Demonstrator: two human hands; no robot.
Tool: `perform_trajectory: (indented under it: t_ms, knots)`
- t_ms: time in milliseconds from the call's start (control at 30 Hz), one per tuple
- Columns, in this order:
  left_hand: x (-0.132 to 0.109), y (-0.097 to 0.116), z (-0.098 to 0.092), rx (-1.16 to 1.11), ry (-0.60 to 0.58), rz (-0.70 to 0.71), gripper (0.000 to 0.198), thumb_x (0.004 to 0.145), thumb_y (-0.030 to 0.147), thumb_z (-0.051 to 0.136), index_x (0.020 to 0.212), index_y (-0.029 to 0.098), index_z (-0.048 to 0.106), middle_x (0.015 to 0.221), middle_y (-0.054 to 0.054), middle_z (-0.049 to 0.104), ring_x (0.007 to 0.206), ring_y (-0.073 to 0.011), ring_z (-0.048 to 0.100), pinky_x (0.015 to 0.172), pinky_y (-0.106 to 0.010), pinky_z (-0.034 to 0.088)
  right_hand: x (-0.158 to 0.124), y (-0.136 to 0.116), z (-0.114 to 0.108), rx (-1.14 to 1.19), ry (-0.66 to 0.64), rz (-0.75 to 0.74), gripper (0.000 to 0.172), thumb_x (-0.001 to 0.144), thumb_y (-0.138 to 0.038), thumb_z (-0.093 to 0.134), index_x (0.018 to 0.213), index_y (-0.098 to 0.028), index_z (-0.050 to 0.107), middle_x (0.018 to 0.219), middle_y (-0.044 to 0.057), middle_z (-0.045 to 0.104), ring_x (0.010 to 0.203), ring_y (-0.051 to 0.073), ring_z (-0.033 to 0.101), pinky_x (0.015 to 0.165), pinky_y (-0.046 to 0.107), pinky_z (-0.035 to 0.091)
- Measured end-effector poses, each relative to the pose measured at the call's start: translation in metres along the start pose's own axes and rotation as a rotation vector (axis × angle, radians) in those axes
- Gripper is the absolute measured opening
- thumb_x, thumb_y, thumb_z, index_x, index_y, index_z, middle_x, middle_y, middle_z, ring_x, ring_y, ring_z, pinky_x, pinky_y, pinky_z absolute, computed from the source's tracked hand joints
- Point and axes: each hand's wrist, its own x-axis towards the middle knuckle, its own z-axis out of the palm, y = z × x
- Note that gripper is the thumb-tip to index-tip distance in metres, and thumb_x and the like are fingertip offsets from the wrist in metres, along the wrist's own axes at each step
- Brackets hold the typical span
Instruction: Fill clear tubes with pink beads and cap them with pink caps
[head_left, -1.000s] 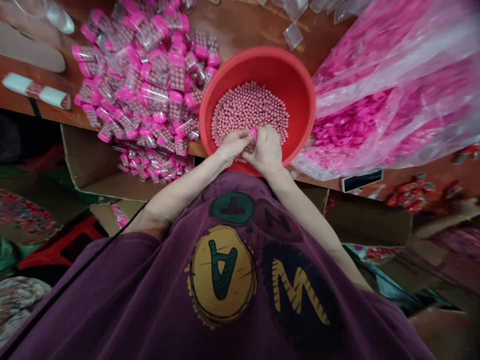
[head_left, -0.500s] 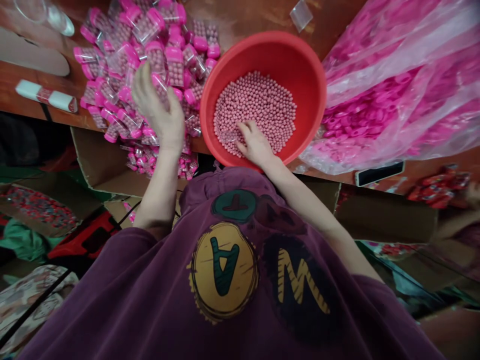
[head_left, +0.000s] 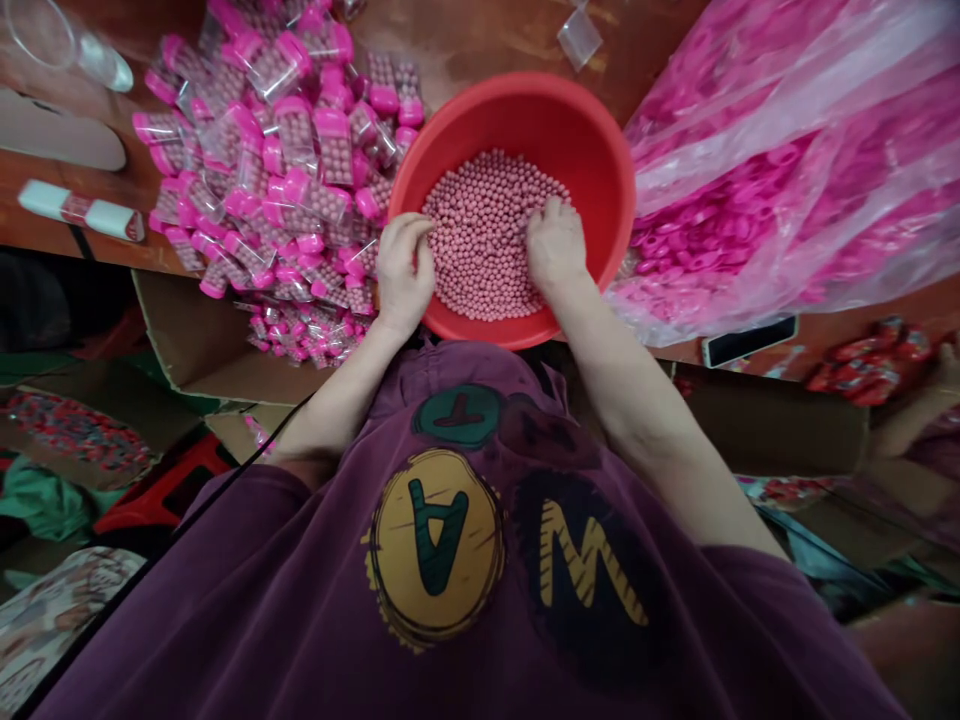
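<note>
A red bowl [head_left: 600, 150] holds a heap of small pink round beads [head_left: 480, 230]. My left hand [head_left: 403, 275] is closed over the bowl's left rim, its fingertips and thumb bent inward by the beads. Inside the bowl, my right hand [head_left: 556, 250] presses into the right side of the heap with its fingers curled. Its fingertips are partly hidden, and I cannot make out what they hold. Left of the bowl lies a pile of small clear jars [head_left: 292, 130] with bright pink caps, filled with the same beads.
To the right, a clear plastic bag [head_left: 787, 200] holds many pink plastic parts. A phone [head_left: 750, 342] lies at the table edge. One clear piece [head_left: 579, 38] lies behind the bowl. Cardboard boxes [head_left: 217, 350] stand below the table, and another person's arm shows far right.
My left hand has come from over the jars to the bowl's left rim. My right hand has moved rightward through the beads; the clear container beside its fingers no longer shows.
</note>
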Motion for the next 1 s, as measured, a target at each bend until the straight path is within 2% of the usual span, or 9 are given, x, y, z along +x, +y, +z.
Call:
perform_trajectory:
  t_ms: [100, 233, 367, 467, 600, 733, 833, 933, 1000]
  knots:
    - [0.001, -0.002, -0.01, -0.039, 0.062, -0.057, 0.042, 0.118, 0.058, 0.038, 0.119, 0.028, 0.068, 0.125, -0.008, 0.077, 0.132, -0.0241, 0.069, 0.121, -0.052, 0.053, 0.006, -0.028, 0.017, 0.066, -0.108, -0.159, 0.047, 0.116, -0.019, 0.024, 0.127, -0.006, 0.068, 0.143, 0.027, 0.065, 0.148, 0.045, 0.058, 0.125, 0.075, 0.046]
    - [0.003, 0.008, -0.016, -0.117, 0.092, -0.191, 0.032, 0.114, 0.051, 0.052, 0.114, 0.026, 0.072, 0.119, -0.008, 0.076, 0.131, -0.0261, 0.07, 0.119, -0.048, 0.056, -0.009, -0.076, 0.043, 0.204, -0.282, -0.329, 0.039, 0.107, -0.016, 0.041, 0.129, -0.012, 0.072, 0.144, 0.023, 0.067, 0.141, 0.039, 0.062, 0.125, 0.065, 0.053]
    - [0.008, 0.022, -0.021, -0.164, 0.112, -0.312, 0.023, 0.112, 0.043, 0.059, 0.112, 0.027, 0.074, 0.117, -0.007, 0.076, 0.128, -0.025, 0.074, 0.117, -0.044, 0.059, -0.022, -0.085, 0.046, 0.412, -0.3, -0.339, 0.051, 0.097, -0.022, 0.06, 0.148, -0.018, 0.068, 0.147, 0.018, 0.069, 0.136, 0.035, 0.065, 0.125, 0.061, 0.056]
    - [0.012, 0.031, -0.017, -0.258, 0.042, -0.355, 0.02, 0.107, 0.038, 0.068, 0.122, 0.026, 0.073, 0.127, -0.008, 0.076, 0.134, -0.0252, 0.073, 0.123, -0.045, 0.056, -0.025, -0.078, 0.036, 0.615, -0.189, -0.274, 0.054, 0.096, -0.032, 0.068, 0.15, -0.024, 0.066, 0.146, 0.013, 0.072, 0.134, 0.034, 0.066, 0.124, 0.06, 0.057]
    - [0.013, 0.046, 0.001, -0.458, -0.121, -0.4, 0.039, 0.093, 0.022, 0.083, 0.13, 0.024, 0.071, 0.142, -0.01, 0.076, 0.139, -0.0258, 0.072, 0.124, -0.043, 0.055, -0.029, -0.08, 0.018, 0.821, -0.049, -0.192, 0.054, 0.1, -0.048, 0.066, 0.15, -0.027, 0.062, 0.146, 0.011, 0.072, 0.13, 0.031, 0.071, 0.117, 0.057, 0.061]
    - [0.02, 0.061, 0.011, -0.62, -0.157, -0.472, 0.026, 0.099, 0.02, 0.075, 0.125, 0.022, 0.073, 0.136, -0.009, 0.08, 0.131, -0.0218, 0.076, 0.124, -0.04, 0.056, -0.038, -0.083, 0.001, 0.95, -0.008, -0.219, 0.065, 0.099, -0.054, 0.067, 0.156, -0.026, 0.051, 0.158, 0.015, 0.066, 0.139, 0.031, 0.068, 0.121, 0.056, 0.061]
    - [0.029, 0.068, 0.004, -0.673, -0.203, -0.502, 0.018, 0.101, 0.019, 0.072, 0.118, 0.019, 0.075, 0.127, -0.009, 0.083, 0.122, -0.02, 0.078, 0.119, -0.038, 0.059, -0.045, -0.075, -0.017, 0.869, -0.057, -0.214, 0.075, 0.097, -0.057, 0.07, 0.162, -0.026, 0.047, 0.161, 0.017, 0.062, 0.141, 0.034, 0.065, 0.117, 0.06, 0.064]
    - [0.034, 0.071, -0.009, -0.705, -0.361, -0.547, 0.02, 0.1, 0.019, 0.074, 0.119, 0.02, 0.076, 0.112, -0.007, 0.083, 0.11, -0.0211, 0.08, 0.107, -0.04, 0.065, -0.048, -0.066, -0.043, 0.733, -0.056, -0.195, 0.075, 0.1, -0.058, 0.07, 0.166, -0.03, 0.047, 0.166, 0.015, 0.057, 0.143, 0.037, 0.061, 0.111, 0.064, 0.066]
    - [0.034, 0.07, -0.013, -0.716, -0.452, -0.573, 0.021, 0.098, 0.02, 0.074, 0.119, 0.021, 0.077, 0.102, -0.006, 0.081, 0.102, -0.0226, 0.081, 0.096, -0.04, 0.068, -0.05, -0.066, -0.063, 0.702, -0.075, -0.237, 0.072, 0.101, -0.056, 0.07, 0.166, -0.032, 0.049, 0.162, 0.013, 0.059, 0.139, 0.036, 0.063, 0.109, 0.063, 0.066]
